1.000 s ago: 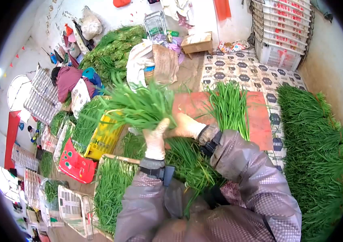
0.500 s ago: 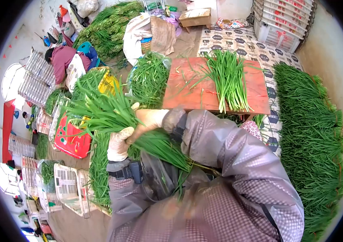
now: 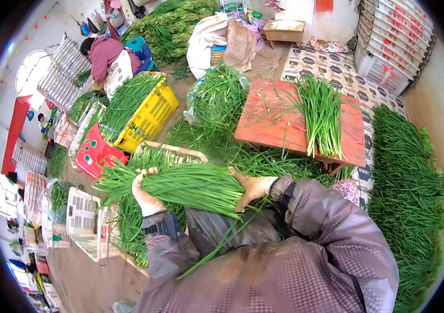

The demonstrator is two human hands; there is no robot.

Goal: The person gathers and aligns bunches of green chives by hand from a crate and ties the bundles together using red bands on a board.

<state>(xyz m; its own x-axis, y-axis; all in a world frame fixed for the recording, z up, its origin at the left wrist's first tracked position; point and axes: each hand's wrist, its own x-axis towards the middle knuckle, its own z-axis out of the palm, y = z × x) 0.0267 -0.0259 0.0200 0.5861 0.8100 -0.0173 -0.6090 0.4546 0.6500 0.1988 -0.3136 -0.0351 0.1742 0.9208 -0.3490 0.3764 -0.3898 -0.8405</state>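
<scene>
A thick bunch of garlic chives (image 3: 196, 185) lies crosswise in front of my body, held between both hands. My left hand (image 3: 146, 194), in a pale glove, is closed around its left part, where leafy ends fan out beyond the fingers. At the right end, my gloved right hand (image 3: 253, 187) grips the bunch with the thumb above and fingers below. A few loose blades hang down over the dark plastic (image 3: 217, 227) on my lap. More chives lie in a pale crate (image 3: 201, 154) just beyond the bunch.
Ahead right stands a red low table (image 3: 269, 117) bearing a chive pile (image 3: 322, 117). A yellow crate (image 3: 149, 120) of greens is ahead left, near a bent-over person (image 3: 110, 60). Bundled greens (image 3: 407, 208) line the right wall; white crates (image 3: 394, 41) are stacked behind.
My right hand has moved right, away from my left, to the bunch's other end. The bunch has swung down level across my lap. The view has shifted slightly left.
</scene>
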